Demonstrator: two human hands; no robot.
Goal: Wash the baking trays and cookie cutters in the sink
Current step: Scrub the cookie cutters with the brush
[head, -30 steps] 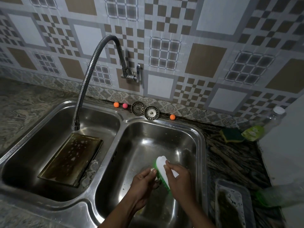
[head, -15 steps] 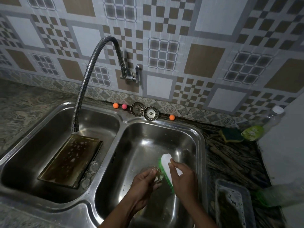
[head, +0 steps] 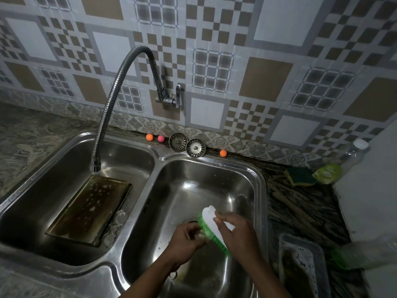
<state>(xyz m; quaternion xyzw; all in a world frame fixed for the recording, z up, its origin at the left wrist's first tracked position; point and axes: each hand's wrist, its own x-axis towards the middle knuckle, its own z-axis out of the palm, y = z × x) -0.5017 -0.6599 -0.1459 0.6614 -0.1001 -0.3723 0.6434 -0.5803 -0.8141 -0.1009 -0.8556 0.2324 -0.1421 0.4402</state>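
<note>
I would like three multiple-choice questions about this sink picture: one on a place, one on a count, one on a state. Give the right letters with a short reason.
1. Where does the soapy baking tray lie?
A. in the left basin
B. in the right basin
C. on the wall shelf

2. How many small balls sit along the back edge of the sink?
A. one
B. three
C. five

3. What is the right hand doing?
A. resting open on the counter
B. turning the tap
C. gripping the brush

Answers:
1. A: the tray leans in the left basin, below the hose tap.
2. B: two orange balls and one pink ball show.
3. C: its fingers curl over the white brush back, over the right basin, beside the left hand.
</note>
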